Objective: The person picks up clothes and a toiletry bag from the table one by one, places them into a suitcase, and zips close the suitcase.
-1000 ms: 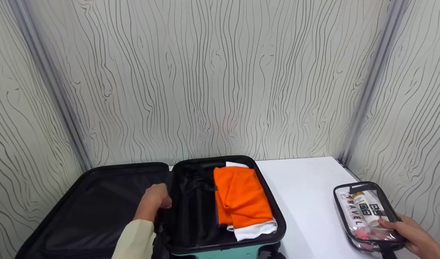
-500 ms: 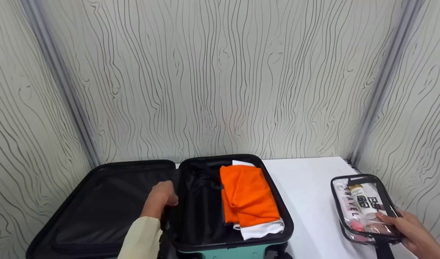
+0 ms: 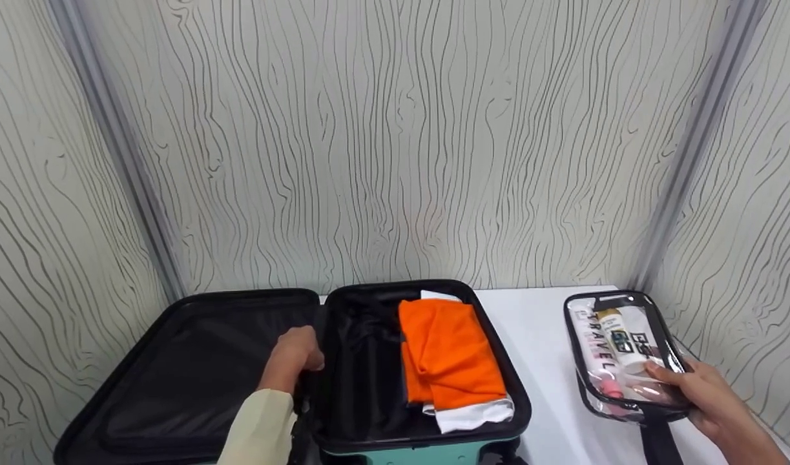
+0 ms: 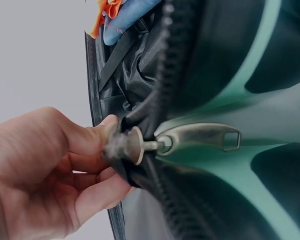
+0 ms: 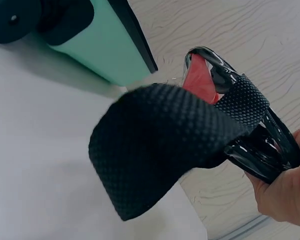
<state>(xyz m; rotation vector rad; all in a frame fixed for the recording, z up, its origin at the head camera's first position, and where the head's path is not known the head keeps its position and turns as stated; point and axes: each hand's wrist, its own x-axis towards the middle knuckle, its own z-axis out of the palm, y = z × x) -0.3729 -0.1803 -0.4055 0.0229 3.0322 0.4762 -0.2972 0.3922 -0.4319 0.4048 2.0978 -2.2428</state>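
The left hand (image 4: 55,170) pinches black fabric (image 4: 140,112) beside 1 metal zipper pull (image 4: 202,136) over a teal shell (image 4: 270,202).

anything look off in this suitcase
Slightly: the white cloth pokes out unevenly from under the orange cloth at the near end of the suitcase, so it looks askew. Nothing visible looks spilled or damaged.

One suitcase (image 3: 362,381), one pouch (image 3: 666,409), one orange cloth (image 3: 453,352), at least one white cloth (image 3: 477,414).

The pouch (image 3: 646,342) is hiding most right fingers (image 3: 666,372); bottle print (image 3: 613,325) is looking unreadably small. White cloth (image 3: 475,413) is lying partly under orange cloth (image 3: 451,352). The view is cropping the suitcase's (image 3: 427,454) near side. A piece (image 4: 121,146) by the left fingers (image 4: 85,140) is looking blurred.
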